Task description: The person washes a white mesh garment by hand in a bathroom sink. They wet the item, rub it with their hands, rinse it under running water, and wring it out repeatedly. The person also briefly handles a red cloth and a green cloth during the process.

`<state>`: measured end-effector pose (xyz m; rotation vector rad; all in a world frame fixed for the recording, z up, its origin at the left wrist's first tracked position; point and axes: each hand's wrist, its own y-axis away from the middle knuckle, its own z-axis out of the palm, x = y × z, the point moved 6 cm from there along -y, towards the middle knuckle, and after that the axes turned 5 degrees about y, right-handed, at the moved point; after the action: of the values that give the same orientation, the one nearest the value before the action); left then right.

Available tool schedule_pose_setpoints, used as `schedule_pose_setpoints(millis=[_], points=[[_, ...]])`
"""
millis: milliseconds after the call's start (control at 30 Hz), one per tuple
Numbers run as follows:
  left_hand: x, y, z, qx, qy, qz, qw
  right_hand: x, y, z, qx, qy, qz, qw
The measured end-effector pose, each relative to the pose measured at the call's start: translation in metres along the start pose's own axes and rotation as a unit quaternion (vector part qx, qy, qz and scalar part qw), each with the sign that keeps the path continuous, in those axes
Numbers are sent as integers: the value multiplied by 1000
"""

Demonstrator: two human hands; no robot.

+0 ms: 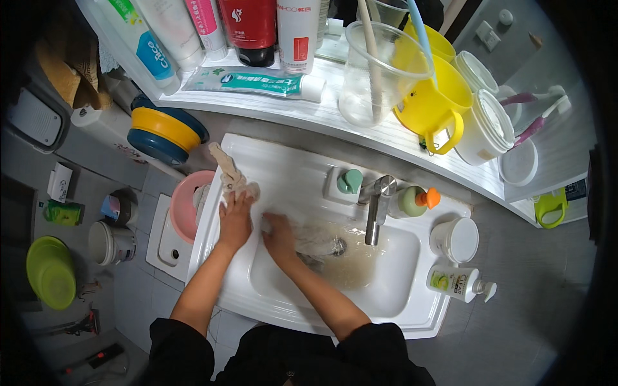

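1. The pink basin [182, 204] stands just beside the left edge of the white sink [270, 168], close under the beige cloth [230, 175]. In my judgement, drips from the cloth can run off the sink's rim and onto the tiled floor [138, 283], making it slippery.
2. The left hand [235, 219] rests on the sink's left rim with its fingers [230, 201] closed down on the lower end of the cloth. The cloth lies bunched along the rim, its free end pointing up and away. A loose hold could let it slide into the bowl or over the outer edge.
3. The right hand [280, 237] is down in the bowl, in murky water, its fingers [270, 222] curled over something pale. Whether that is another part of the cloth I cannot tell, since water blurs it.
4. The drain [337, 245] sits just right of that hand; a small piece of fabric could be drawn into it.
5. The metal tap [375, 207] hangs over the bowl, close to the right hand, so a quick lift risks a knock.
6. The white pump bottle [458, 283] lies on its side on the sink's right rim and could roll off.
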<state>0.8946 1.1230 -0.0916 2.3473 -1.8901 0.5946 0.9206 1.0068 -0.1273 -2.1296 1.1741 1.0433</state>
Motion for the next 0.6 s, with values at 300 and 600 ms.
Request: schedule_pose_setpoints(millis=[300, 600], points=[[14, 48, 14, 10, 251, 64, 966, 99, 46, -27, -131, 226, 136, 956], [107, 69, 63, -209, 363, 102, 903, 155, 90, -82, -85, 68, 122, 987]])
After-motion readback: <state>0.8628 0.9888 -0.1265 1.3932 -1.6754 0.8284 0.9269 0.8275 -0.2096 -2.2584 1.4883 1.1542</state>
